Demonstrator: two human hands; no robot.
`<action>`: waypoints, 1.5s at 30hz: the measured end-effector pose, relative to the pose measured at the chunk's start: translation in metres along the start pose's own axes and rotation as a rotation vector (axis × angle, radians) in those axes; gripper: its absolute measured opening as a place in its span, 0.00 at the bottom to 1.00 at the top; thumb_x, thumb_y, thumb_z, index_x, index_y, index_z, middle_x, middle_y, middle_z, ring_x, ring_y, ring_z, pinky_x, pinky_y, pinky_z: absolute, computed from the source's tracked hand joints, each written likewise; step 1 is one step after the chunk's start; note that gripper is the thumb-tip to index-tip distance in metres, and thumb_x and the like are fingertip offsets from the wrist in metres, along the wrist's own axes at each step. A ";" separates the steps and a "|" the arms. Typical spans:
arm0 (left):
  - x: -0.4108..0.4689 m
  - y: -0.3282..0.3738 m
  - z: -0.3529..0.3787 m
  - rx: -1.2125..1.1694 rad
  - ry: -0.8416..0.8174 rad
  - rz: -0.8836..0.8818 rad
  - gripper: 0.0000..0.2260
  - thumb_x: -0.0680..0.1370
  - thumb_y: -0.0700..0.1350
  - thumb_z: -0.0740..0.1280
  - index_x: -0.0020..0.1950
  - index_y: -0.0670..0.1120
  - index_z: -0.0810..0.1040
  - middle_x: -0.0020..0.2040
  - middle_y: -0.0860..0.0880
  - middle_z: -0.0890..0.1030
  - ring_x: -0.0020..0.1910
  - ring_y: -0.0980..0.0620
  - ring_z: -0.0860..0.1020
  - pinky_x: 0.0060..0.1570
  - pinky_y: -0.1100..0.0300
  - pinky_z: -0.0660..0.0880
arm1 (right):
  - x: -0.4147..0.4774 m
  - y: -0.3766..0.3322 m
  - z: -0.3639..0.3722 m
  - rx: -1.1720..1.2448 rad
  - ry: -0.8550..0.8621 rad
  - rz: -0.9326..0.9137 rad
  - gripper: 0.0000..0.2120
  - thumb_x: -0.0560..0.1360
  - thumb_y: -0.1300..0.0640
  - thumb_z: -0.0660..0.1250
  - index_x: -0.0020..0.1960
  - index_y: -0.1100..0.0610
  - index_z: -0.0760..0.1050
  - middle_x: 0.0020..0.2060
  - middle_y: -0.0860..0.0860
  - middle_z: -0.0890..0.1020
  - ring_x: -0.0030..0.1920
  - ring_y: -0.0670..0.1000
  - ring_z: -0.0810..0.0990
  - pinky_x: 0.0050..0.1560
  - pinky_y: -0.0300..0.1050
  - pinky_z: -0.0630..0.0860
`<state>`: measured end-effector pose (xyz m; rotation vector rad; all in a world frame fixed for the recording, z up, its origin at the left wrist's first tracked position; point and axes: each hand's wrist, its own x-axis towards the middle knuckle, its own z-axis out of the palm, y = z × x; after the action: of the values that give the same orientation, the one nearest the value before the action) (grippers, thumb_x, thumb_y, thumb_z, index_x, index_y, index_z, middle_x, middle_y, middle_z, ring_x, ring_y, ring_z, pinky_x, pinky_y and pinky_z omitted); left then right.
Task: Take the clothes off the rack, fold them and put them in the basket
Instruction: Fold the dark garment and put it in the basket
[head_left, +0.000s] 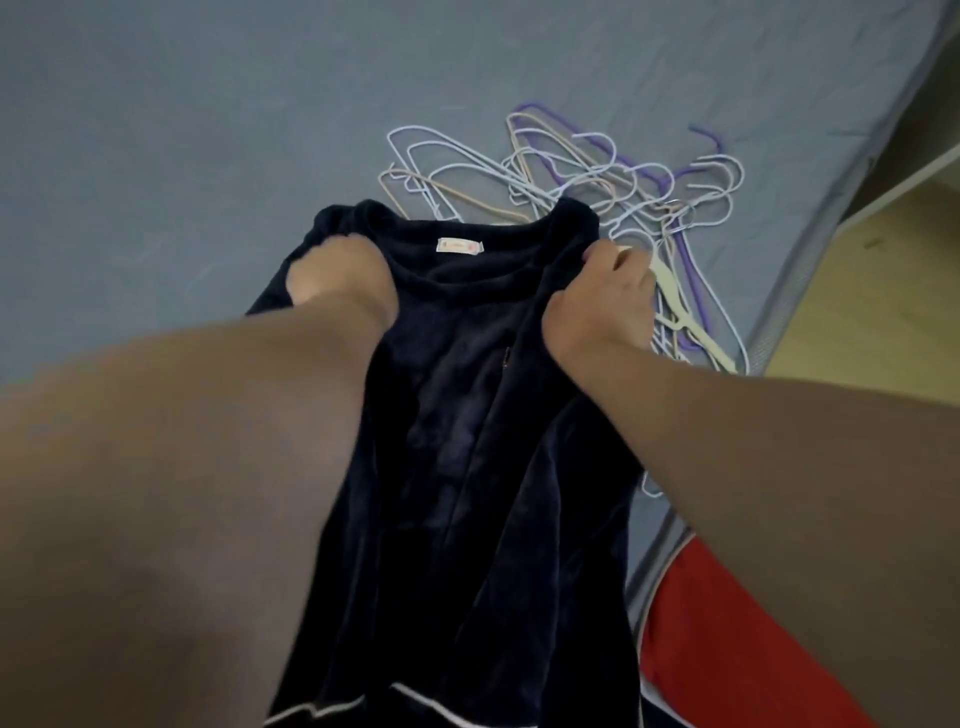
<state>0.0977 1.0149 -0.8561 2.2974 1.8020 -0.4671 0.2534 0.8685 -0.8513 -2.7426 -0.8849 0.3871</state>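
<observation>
Both hands hold a dark top by its shoulders. The right hand has its fingers curled and pinches the cloth at the right shoulder. The left hand is sunk into the bunched cloth at the left shoulder, its fingertips hidden, so the hold there is judged from the gathered fabric.

Under it all is a grey bed. The top lies spread along it with the neck at the far end and the white-trimmed hem toward the person. Its long axis runs straight away from the body, between the two forearms. The whole length of the garment therefore lies on the near side of both grips, and a fold would probably carry the shoulders back toward the hem. Both arms reach out about equally far, wrists bent down onto the cloth, and neither is clearly nearer.

A red thing sits off the bed's edge at lower right, but what it is cannot be told. No basket shows. Loose hangers are heaped just beyond the collar, some under the right hand. A small pale label shows inside the neck.
</observation>
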 end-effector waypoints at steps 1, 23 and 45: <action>0.013 0.003 -0.007 -0.019 0.014 -0.008 0.22 0.78 0.42 0.63 0.71 0.40 0.67 0.70 0.38 0.70 0.67 0.36 0.72 0.63 0.46 0.70 | 0.016 0.002 -0.004 0.002 -0.001 0.028 0.24 0.78 0.55 0.64 0.71 0.58 0.63 0.69 0.59 0.65 0.69 0.60 0.66 0.66 0.53 0.68; 0.098 0.006 -0.082 -1.036 -0.051 -0.231 0.19 0.84 0.41 0.59 0.75 0.45 0.62 0.62 0.43 0.74 0.36 0.49 0.79 0.26 0.59 0.80 | 0.124 0.000 -0.067 0.520 -0.110 0.239 0.20 0.79 0.61 0.61 0.70 0.59 0.65 0.65 0.59 0.73 0.58 0.56 0.73 0.64 0.51 0.73; -0.111 -0.154 -0.033 0.652 -0.013 0.501 0.19 0.77 0.40 0.61 0.67 0.52 0.67 0.57 0.49 0.69 0.54 0.46 0.76 0.38 0.54 0.71 | -0.146 0.052 -0.052 -0.356 -0.254 -0.469 0.17 0.77 0.49 0.65 0.63 0.52 0.67 0.58 0.50 0.74 0.63 0.55 0.70 0.47 0.50 0.68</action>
<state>-0.0704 0.9630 -0.7782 3.0120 1.0807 -1.0853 0.1834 0.7330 -0.7924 -2.6910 -1.7664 0.5317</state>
